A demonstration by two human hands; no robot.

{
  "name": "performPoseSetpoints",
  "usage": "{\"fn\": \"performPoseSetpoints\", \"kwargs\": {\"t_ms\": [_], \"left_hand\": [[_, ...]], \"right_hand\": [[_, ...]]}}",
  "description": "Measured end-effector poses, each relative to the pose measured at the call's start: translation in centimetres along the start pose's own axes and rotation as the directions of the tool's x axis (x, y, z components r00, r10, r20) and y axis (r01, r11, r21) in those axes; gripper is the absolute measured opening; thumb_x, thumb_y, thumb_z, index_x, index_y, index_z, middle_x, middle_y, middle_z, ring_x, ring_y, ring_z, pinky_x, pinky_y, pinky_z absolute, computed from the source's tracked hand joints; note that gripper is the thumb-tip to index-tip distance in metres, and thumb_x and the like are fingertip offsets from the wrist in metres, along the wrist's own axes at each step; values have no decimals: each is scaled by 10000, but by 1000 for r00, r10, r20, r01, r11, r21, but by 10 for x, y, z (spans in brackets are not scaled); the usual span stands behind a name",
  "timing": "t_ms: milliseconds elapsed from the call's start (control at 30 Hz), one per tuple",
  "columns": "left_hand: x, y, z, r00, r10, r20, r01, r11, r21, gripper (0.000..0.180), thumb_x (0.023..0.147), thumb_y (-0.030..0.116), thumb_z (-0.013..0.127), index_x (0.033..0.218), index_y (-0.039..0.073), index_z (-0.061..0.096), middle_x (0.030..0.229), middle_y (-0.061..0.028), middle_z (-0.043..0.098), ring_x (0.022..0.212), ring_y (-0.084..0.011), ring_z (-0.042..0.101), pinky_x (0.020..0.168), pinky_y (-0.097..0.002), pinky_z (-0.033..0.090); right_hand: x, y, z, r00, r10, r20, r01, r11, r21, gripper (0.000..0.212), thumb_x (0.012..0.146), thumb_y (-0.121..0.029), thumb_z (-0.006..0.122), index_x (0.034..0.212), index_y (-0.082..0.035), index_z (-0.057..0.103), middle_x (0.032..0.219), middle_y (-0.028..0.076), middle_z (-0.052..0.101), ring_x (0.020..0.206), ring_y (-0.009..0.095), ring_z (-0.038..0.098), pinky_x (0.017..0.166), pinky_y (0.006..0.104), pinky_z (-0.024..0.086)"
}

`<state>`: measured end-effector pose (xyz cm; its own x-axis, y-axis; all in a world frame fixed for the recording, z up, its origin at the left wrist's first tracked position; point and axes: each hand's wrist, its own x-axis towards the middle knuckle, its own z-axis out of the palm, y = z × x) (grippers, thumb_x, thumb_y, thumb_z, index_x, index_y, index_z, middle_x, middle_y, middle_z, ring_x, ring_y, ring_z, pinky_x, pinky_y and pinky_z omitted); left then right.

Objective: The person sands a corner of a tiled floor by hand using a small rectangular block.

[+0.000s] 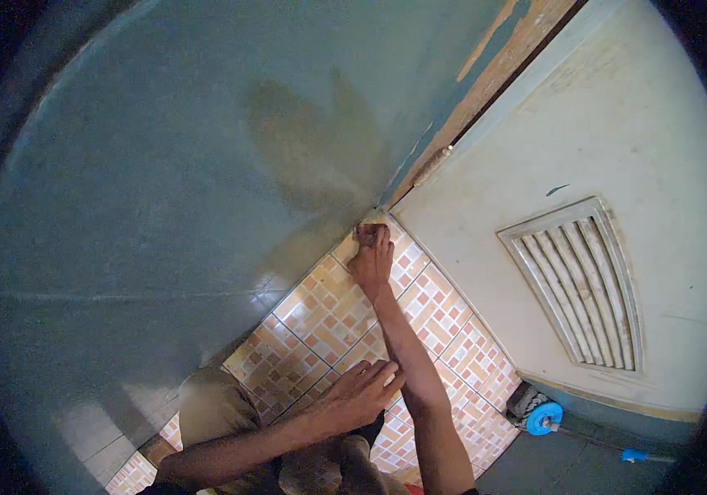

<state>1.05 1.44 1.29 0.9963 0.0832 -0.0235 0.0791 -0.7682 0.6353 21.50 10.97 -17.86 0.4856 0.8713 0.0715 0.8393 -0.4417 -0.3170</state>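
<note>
A: Your right hand (372,252) reaches down to the patterned tile floor (312,297), at its far corner. Is it grasping anything?

B: Your fingers there are curled; I can't tell whether they hold something small.

A: And your left hand (361,392)?

B: It's nearer you, fingers loosely bent, beside your right forearm. Whether they touch, or that hand holds anything, I can't say.

A: What meets at the corner your right hand is at?

B: You have a blue-grey wall (139,206) with a brownish stain (308,144) on its left, and a whitish panel (469,239) with a slatted vent (580,285) on its right. Farther out, at lower right, you have a blue disc (544,418).
</note>
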Motion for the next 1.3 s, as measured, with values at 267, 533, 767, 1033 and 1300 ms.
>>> {"fn": "performPoseSetpoints", "kwargs": {"t_ms": [267, 533, 767, 1033, 1300], "left_hand": [[1, 1, -3, 999, -22, 28, 21, 999, 31, 520, 822, 112, 600, 1326, 17, 512, 1242, -160, 525, 1097, -332, 567, 958, -450, 459], [3, 2, -1, 1000, -17, -1, 17, 1000, -23, 507, 829, 96, 579, 1323, 11, 501, 1225, -160, 524, 1091, -331, 566, 961, -451, 457], [5, 2, -10, 997, -50, 59, 51, 998, -28, 519, 831, 86, 596, 1335, 10, 496, 1276, -165, 523, 1152, -335, 559, 987, -454, 456], [8, 8, -32, 980, -84, -181, 77, 996, -47, 486, 816, 82, 618, 1294, 7, 566, 1272, -154, 545, 1153, -317, 572, 999, -440, 462], [9, 8, -39, 941, -118, -316, 100, 992, -72, 553, 765, 34, 614, 1314, -10, 558, 1274, -169, 539, 1147, -330, 575, 993, -434, 478]], "right_hand": [[-60, -29, 20, 993, -120, 0, 120, 993, 15, 743, 765, -116, 547, 1453, 86, 354, 1508, 276, 352, 1427, 396, 327, 1080, 572, 341], [-36, -6, 19, 999, -17, -47, 9, 986, -169, 818, 750, -202, 610, 1512, -47, 357, 1493, 232, 369, 1398, 381, 352, 1029, 618, 357], [23, 2, 21, 974, 213, -70, -219, 972, -87, 769, 709, -200, 632, 1439, -37, 455, 1423, 222, 393, 1319, 441, 370, 963, 595, 388], [-18, -18, 22, 994, 74, -81, -84, 987, -138, 782, 715, -244, 643, 1450, -52, 455, 1366, 188, 418, 1275, 392, 393, 918, 605, 393], [28, 2, 4, 974, 228, -14, -228, 972, -51, 800, 695, -229, 663, 1440, -38, 442, 1291, 196, 444, 1208, 400, 438, 919, 585, 400]]}}
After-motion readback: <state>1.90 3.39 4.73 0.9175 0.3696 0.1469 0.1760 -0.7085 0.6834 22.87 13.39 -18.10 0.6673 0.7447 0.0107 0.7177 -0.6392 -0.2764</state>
